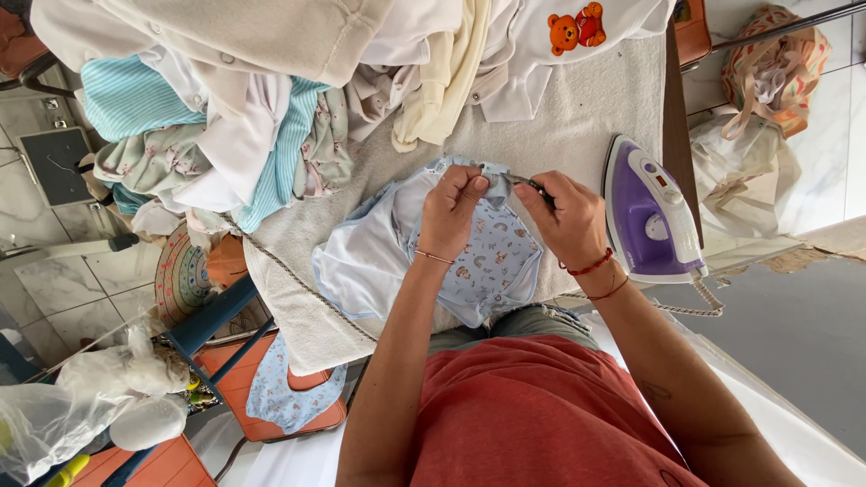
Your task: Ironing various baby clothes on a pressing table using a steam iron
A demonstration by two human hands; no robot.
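Observation:
A light blue baby bodysuit (487,266) with small animal prints lies on a grey towel (577,113) spread over the table. My left hand (454,212) pinches the bodysuit's neck edge between thumb and fingers. My right hand (566,221) is right beside it, holding a small dark slim tool (538,188) whose tip touches the same bit of fabric. I cannot tell what kind of tool it is. Both wrists wear thin red cords.
A purple and white iron (648,212) lies on the towel just right of my right hand, its coiled cord hanging off the edge. A pile of baby clothes (234,117) fills the far left. A blue chair (216,316) and plastic bags (81,406) stand lower left.

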